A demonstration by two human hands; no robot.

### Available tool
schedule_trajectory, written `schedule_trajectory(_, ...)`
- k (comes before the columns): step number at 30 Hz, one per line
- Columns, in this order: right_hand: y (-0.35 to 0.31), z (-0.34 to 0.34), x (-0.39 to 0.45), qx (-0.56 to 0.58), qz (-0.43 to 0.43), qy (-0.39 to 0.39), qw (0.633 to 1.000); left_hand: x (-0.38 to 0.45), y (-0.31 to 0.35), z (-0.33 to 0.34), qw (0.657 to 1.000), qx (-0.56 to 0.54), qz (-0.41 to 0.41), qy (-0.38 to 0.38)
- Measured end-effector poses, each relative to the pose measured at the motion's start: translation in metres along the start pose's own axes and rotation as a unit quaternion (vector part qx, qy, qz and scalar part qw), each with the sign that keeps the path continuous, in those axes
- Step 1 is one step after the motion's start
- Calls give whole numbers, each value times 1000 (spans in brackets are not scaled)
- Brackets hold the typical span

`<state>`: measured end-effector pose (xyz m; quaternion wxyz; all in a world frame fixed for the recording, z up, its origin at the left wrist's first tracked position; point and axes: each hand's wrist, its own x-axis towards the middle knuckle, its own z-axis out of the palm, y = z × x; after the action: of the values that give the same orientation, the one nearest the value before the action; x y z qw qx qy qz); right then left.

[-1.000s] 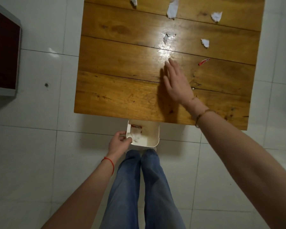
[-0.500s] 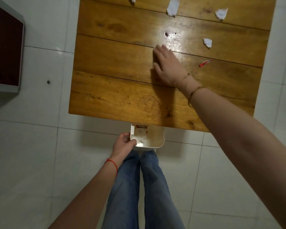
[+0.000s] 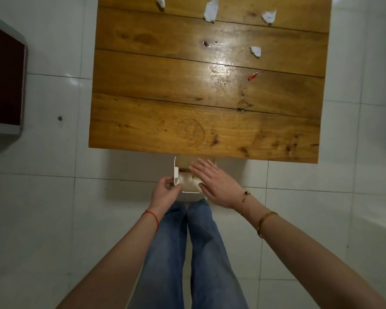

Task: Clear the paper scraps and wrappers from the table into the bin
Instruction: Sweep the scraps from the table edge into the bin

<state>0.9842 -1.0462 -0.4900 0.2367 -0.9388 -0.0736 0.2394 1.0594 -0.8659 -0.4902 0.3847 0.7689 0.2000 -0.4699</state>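
The left hand (image 3: 165, 194) pinches the near-left rim of the white bin (image 3: 176, 168), fingers curled closed on it; just right of those fingers, the right hand (image 3: 216, 186) lies flat over the bin's mouth, fingers spread open and holding nothing visible; well beyond both hands, white paper scraps (image 3: 210, 10) and a red wrapper (image 3: 255, 75) lie on the desk (image 3: 165, 121).

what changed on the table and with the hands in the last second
The right hand left the table and came back over the bin, fingers spread. The small scrap by the glare is gone. The left hand still grips the bin's rim; the other scraps and red wrapper stayed.
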Motion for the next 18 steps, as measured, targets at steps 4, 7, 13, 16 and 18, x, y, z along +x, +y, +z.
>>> schedule_trajectory(4, -10, 2, -16, 31, 41, 47, 998, -13, -8, 4, 1000, -4, 7, -4)
schedule_trajectory(7, 1, -11, -20, 54, 103, 109, 987, -19, -10, 11, 1000, 8, 7, -13)
schedule_trajectory(13, 66, -67, -13, 41, 210, 179, 960, -26, -4, 33, 999, 25, 1, -24)
schedule_trajectory(16, 103, -98, -5, 43, 230, 199, 952, -23, 0, 49, 999, 31, -10, -15)
schedule_trajectory(18, 125, -114, 0, 50, 241, 196, 949, -22, 2, 62, 1000, 21, -17, -8)
